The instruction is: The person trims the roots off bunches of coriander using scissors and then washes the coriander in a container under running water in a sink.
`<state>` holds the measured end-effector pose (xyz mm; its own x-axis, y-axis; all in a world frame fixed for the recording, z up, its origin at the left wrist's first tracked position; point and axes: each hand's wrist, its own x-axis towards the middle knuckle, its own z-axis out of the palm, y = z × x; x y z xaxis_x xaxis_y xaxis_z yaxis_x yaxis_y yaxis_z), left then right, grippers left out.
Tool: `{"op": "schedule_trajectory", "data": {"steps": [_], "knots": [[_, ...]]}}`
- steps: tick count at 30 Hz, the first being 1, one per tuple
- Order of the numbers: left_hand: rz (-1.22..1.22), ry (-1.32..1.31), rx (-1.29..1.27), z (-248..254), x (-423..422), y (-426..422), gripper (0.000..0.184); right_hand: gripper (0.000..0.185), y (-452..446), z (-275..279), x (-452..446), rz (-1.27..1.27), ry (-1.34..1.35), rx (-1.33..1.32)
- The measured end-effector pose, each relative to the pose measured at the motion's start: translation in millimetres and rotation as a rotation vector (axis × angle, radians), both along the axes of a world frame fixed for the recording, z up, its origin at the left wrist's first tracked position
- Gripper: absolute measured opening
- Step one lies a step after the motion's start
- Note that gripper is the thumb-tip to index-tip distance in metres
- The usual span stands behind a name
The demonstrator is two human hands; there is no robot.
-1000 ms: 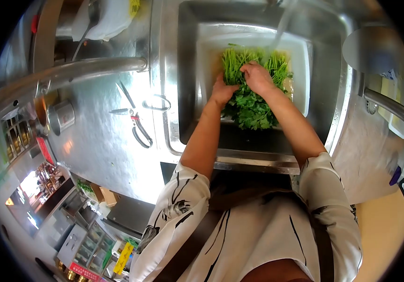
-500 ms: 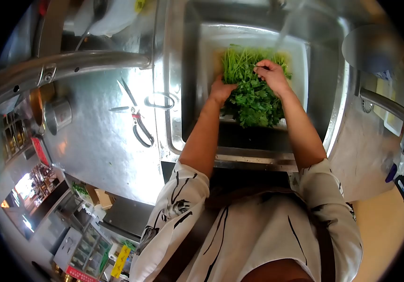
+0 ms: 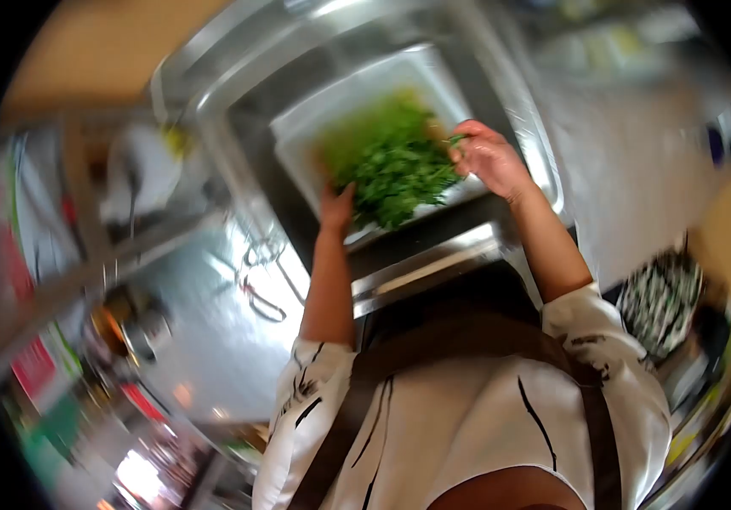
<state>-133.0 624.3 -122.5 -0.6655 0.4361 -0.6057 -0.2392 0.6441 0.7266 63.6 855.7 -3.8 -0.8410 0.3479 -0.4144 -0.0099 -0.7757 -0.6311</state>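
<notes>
A bunch of leafy green herbs (image 3: 399, 174), like parsley, lies in a white tub (image 3: 297, 174) with yellowish, blurred stems toward its far side. At the bunch's left edge, my left hand (image 3: 337, 208) is closed round it, thumb toward the leaves; its fingertips are blurred and partly hidden. Off the tub's right side, my right hand (image 3: 491, 161) pinches a small green sprig (image 3: 457, 139) between thumb and fingers, just beside the bunch.
The tub sits in a steel sink (image 3: 250, 127). On the steel counter (image 3: 195, 340) to the left lie red-and-black-handled shears (image 3: 261, 302) and, close by, another loop-handled tool (image 3: 265, 252). A metal container (image 3: 148, 331) stands farther left.
My view has turned, so the sink now appears tilted and farther left. My right hand has moved from over the bunch out to its right, carrying a sprig. My left hand stays at the bunch.
</notes>
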Motion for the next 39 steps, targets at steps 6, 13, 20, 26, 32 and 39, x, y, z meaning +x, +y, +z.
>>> {"op": "schedule_trajectory", "data": {"steps": [6,13,20,26,32,39], "knots": [[-0.001,-0.356,0.078,24.2,-3.5,-19.1,0.048,0.019,-53.0,60.9,185.5,-0.306,-0.161,0.182],[-0.136,-0.241,-0.215,21.0,-27.1,-9.4,0.051,0.020,-204.9,2.0,426.4,-1.141,-0.825,0.035],[-0.275,-0.140,-0.259,21.2,-35.4,-4.1,0.048,0.024,-347.6,-86.1,584.3,-0.908,-2.048,0.196],[-0.264,-0.075,-0.273,36.9,-23.9,-7.9,0.049,0.025,-426.0,-130.3,671.0,-0.199,-2.444,0.220],[-0.244,-0.095,-0.179,14.9,-46.3,-2.1,0.047,0.023,-377.0,-161.1,640.2,-0.044,-2.316,0.420],[-0.020,-0.142,-0.109,19.2,-35.1,21.8,0.056,0.034,-263.2,-121.0,527.6,-1.221,-1.580,0.264]]}}
